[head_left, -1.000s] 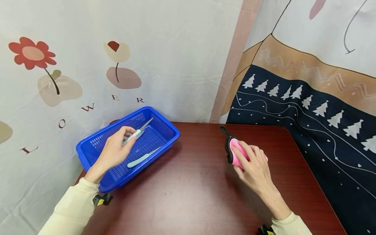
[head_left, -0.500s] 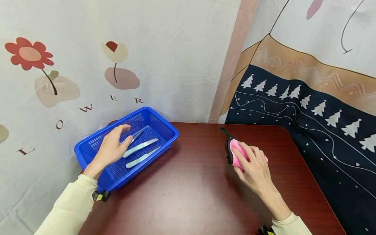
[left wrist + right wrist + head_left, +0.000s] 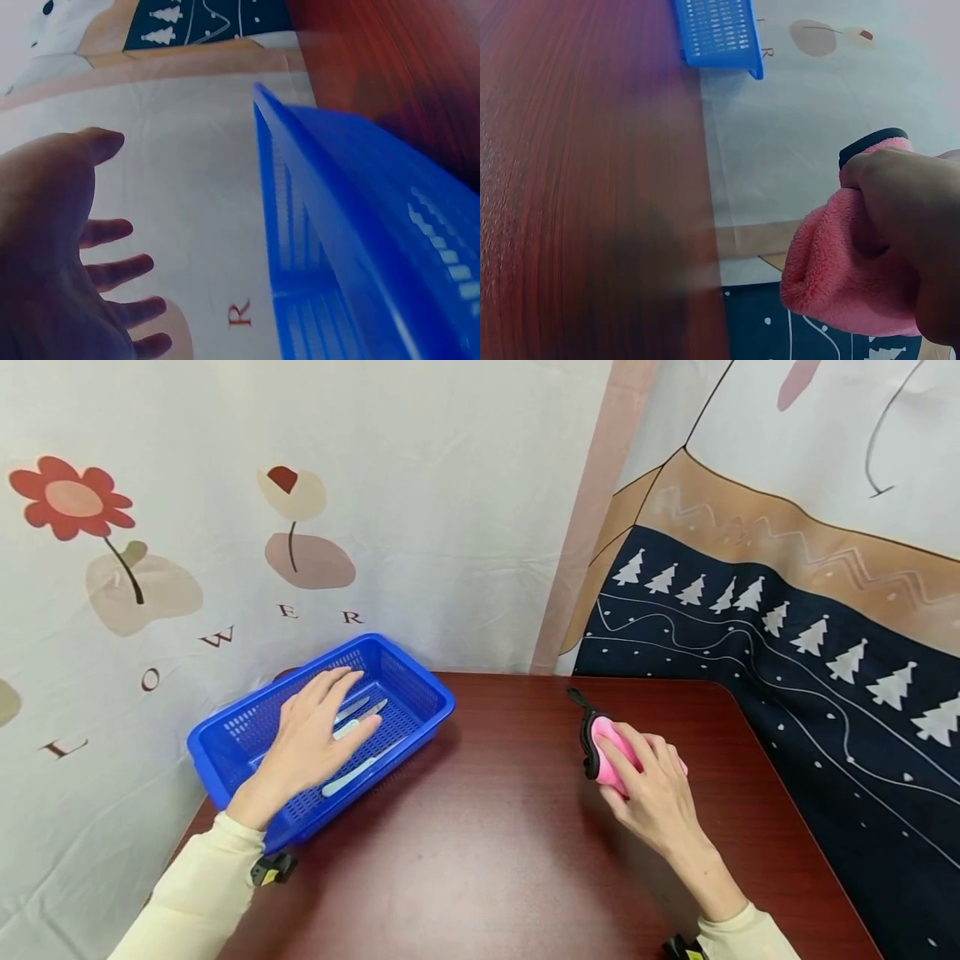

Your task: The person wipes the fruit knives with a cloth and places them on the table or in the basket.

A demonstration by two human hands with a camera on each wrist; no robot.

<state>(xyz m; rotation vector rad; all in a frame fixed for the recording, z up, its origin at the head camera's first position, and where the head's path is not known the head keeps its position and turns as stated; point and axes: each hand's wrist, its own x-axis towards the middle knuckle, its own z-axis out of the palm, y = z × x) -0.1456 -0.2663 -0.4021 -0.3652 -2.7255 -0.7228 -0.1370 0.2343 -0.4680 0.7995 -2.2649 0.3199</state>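
Note:
My left hand (image 3: 311, 735) is over the blue basket (image 3: 437, 703), fingers spread and relaxed, with nothing held. Beneath it in the basket lie pale-handled knives; one knife (image 3: 341, 783) shows at the near side, while others are partly covered by the hand. The left wrist view shows the hand beside the basket's wall, palm bare. On the right, my right hand (image 3: 660, 789) grips a fluffy pink cloth (image 3: 840, 277) with black trim and a black hanging loop (image 3: 577, 697). The right wrist view shows the cloth bunched in the fingers, a fold hanging below them.
The basket stands at the back left of a dark red-brown table (image 3: 480, 827). Behind the table hangs a white printed curtain (image 3: 450, 510); a navy one with white trees (image 3: 810, 633) hangs along the right side.
One second ago my left hand held a knife over the basket. It let go, the knife lay in the basket, and the hand then moved right over the knives. The right hand has barely moved.

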